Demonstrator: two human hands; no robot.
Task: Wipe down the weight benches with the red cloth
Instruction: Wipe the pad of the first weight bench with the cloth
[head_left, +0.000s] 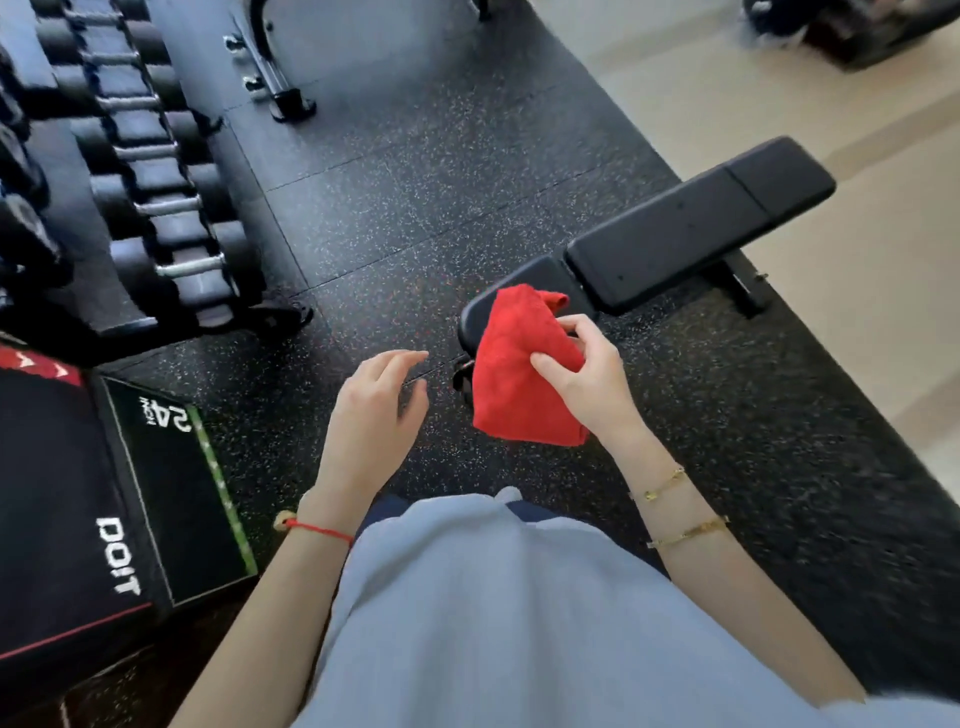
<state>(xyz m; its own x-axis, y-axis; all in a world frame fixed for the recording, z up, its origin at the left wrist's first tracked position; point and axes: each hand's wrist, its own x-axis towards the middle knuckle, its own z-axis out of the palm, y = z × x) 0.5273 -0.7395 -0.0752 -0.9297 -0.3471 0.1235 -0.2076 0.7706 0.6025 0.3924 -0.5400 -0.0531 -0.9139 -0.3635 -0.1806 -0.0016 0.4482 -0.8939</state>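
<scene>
Right hand (589, 374) is pinching the folded red cloth (519, 374), held up in front of the near end of the black weight bench (675, 234); left hand (376, 402) hangs beside it, fingers loosely spread, holding nothing; dumbbell rack (145, 171) off to the left.

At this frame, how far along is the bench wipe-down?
Done: nothing shows as wiped. The red cloth is already picked up. In hand: the right hand grips it, bunched, in front of the near end of the black bench; whether it touches the pad cannot be told. The left hand is open and empty. Left: wiping this bench's pads, then the other bench frame farther back.
</scene>
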